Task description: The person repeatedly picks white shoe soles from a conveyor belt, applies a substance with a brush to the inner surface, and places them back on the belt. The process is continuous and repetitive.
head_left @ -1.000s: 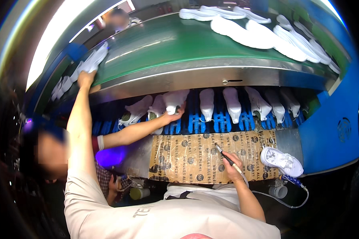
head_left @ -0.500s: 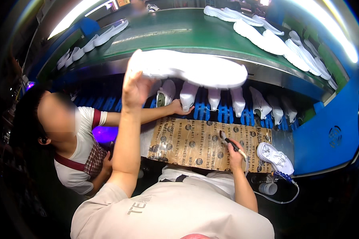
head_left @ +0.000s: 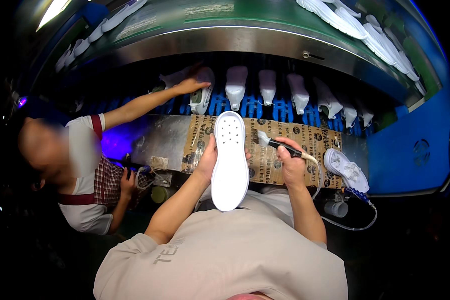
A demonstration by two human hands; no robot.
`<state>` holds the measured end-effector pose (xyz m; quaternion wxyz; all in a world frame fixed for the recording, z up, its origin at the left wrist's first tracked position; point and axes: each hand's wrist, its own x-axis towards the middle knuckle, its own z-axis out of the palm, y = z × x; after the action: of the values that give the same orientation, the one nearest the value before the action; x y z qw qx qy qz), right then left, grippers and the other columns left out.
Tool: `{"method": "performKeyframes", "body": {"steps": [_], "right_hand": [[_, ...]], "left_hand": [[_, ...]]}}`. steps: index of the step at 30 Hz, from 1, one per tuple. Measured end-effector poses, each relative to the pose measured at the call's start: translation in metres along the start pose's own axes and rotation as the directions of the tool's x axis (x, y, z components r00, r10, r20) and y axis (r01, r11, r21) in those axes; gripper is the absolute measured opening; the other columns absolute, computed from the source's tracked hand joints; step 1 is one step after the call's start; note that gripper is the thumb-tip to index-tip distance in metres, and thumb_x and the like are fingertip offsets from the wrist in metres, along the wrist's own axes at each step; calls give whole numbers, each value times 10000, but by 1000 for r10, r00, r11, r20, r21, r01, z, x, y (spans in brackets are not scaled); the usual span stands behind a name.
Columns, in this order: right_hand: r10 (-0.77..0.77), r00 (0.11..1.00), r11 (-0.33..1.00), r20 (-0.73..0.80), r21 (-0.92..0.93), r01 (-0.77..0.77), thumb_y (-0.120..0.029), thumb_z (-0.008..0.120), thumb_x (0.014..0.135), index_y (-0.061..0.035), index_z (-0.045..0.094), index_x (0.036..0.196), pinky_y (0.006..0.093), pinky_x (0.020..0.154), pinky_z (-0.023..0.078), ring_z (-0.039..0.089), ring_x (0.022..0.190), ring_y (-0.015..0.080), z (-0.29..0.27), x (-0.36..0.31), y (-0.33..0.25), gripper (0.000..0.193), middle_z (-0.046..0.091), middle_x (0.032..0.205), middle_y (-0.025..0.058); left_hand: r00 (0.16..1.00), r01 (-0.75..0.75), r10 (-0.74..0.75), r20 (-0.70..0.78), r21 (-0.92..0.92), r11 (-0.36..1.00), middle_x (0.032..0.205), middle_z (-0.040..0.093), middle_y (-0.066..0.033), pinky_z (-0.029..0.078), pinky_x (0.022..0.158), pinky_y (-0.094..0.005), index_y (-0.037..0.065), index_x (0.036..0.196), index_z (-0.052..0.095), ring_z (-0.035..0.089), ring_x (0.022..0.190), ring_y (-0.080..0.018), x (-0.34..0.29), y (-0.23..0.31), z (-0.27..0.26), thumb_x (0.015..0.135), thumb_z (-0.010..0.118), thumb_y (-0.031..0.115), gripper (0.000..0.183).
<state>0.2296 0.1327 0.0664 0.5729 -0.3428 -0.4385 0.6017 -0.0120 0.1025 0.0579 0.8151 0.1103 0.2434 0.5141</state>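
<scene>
My left hand [head_left: 208, 159] grips the edge of a white shoe sole [head_left: 230, 175], held lengthwise in front of my chest. Several small dark holes dot its far end. My right hand [head_left: 291, 162] is closed around a brush [head_left: 279, 144] with a black handle and pale bristles, a thin hose trailing from its rear. The bristles point left toward the sole, apart from it. Beneath both hands lies a printed brown cardboard sheet [head_left: 270, 171] under clear film.
White shoe uppers [head_left: 236, 82] hang in a row over a blue rack [head_left: 280, 107]. White soles [head_left: 385, 47] rest on the green belt [head_left: 225, 11] behind. A laced white shoe [head_left: 346, 169] lies at right above a clear cup [head_left: 336, 208]. At left, a co-worker's hand [head_left: 192, 85] touches an upper.
My left hand has brought the sole down from near the belt and turned it lengthwise. The brush tip now points more to the left. The co-worker's hand has shifted to an upper farther left.
</scene>
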Motion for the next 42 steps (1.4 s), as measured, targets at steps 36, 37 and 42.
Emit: {"method": "performKeyframes", "body": {"steps": [36, 37, 42], "right_hand": [[59, 434, 826, 899, -288, 485, -203, 792, 860, -86, 782, 1098, 363, 849, 471, 658, 815, 242, 74, 13, -63, 265, 742, 917, 89], [-6, 560, 827, 828, -311, 469, -189, 791, 859, -86, 782, 1099, 359, 826, 473, 651, 805, 237, 75, 8, -60, 262, 734, 903, 84], [138, 488, 697, 862, -435, 571, -107, 792, 844, -159, 783, 1100, 344, 823, 453, 626, 823, 209, 83, 8, -69, 261, 712, 880, 50]], "left_hand": [[930, -260, 237, 282, 49, 964, 1211, 644, -229, 604, 909, -513, 71, 1482, 452, 698, 1050, -333, 32, 102, 43, 1002, 217, 743, 858], [927, -259, 212, 308, 120, 958, 1215, 650, -234, 609, 900, -506, 70, 1483, 454, 702, 1059, -338, 33, 106, 46, 1012, 216, 728, 843], [951, -189, 37, 306, 486, 854, 1226, 670, -219, 624, 873, -423, 69, 1467, 498, 709, 1091, -315, 46, 118, 64, 1074, 254, 606, 709]]}}
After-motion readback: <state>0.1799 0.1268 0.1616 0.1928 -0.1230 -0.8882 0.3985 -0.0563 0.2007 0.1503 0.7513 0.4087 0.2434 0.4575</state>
